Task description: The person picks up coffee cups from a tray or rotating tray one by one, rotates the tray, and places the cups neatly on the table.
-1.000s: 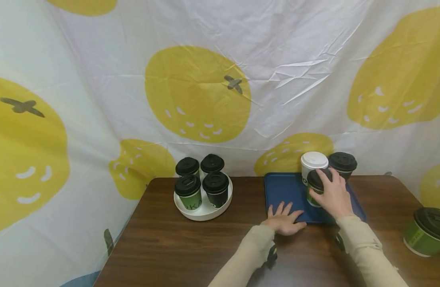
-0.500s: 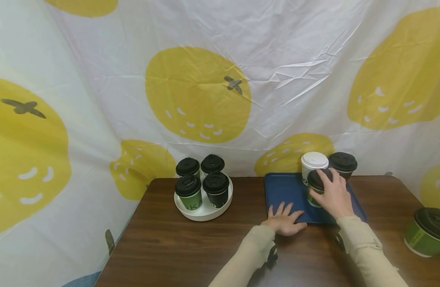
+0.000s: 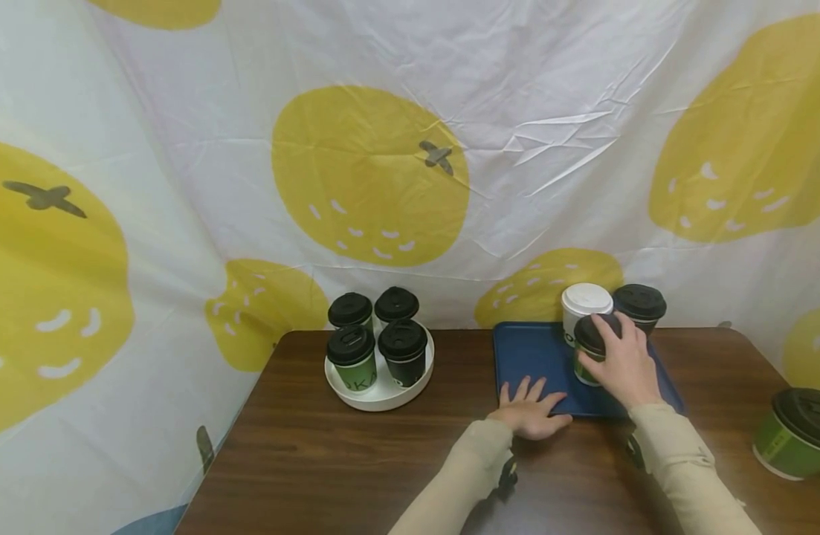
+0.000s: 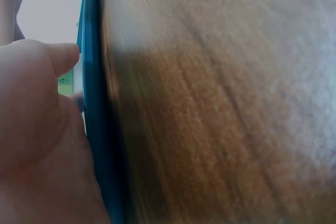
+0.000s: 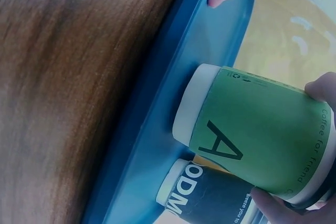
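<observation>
My right hand grips a green paper coffee cup with a black lid from above, thumb and fingers round its upper part. The cup is upright over the blue tray; whether its base touches the tray I cannot tell. Close behind it stand a white-lidded cup and a dark cup with a black lid. My left hand lies with fingers spread on the tray's front left edge. In the left wrist view the tray's rim runs beside that hand.
To the left, a round white tray bears several black-lidded cups. A wide green tub with a black lid stands at the right on the brown wooden table. Behind hangs a lemon-print cloth.
</observation>
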Demonstrator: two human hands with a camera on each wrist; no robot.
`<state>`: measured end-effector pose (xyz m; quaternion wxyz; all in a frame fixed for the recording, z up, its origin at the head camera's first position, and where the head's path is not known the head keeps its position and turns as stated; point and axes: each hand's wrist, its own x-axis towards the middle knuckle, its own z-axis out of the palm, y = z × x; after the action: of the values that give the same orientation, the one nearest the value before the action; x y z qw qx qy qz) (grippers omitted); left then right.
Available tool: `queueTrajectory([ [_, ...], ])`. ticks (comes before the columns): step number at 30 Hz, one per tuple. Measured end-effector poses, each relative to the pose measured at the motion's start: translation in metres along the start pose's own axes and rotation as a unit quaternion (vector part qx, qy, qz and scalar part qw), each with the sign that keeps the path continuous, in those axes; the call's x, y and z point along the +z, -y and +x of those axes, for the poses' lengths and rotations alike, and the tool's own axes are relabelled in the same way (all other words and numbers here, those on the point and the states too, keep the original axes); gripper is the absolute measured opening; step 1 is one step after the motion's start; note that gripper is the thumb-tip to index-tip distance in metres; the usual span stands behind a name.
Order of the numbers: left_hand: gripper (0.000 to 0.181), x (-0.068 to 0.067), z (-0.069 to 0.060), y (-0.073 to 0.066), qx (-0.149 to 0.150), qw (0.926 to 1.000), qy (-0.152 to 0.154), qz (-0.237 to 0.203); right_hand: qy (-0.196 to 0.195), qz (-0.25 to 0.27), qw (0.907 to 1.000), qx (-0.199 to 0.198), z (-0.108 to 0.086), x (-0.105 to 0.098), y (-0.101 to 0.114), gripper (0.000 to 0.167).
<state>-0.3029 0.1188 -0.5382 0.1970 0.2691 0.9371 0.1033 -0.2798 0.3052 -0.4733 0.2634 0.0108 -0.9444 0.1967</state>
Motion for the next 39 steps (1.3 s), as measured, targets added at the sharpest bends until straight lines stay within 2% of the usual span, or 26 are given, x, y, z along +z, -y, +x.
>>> queueTrajectory([
  [30, 0.057, 0.0019, 0.0025, 0.0009, -0.001, 1.0000, -0.005, 0.002, -0.004, -0.004, 1.0000, 0.000, -0.0074, -0.0060, 0.0000, 0.071],
  [39, 0.057, 0.0001, -0.0004, -0.0006, -0.001, 1.0000, -0.003, -0.001, 0.001, -0.007, 1.0000, 0.005, -0.0095, -0.0088, -0.0002, 0.071],
])
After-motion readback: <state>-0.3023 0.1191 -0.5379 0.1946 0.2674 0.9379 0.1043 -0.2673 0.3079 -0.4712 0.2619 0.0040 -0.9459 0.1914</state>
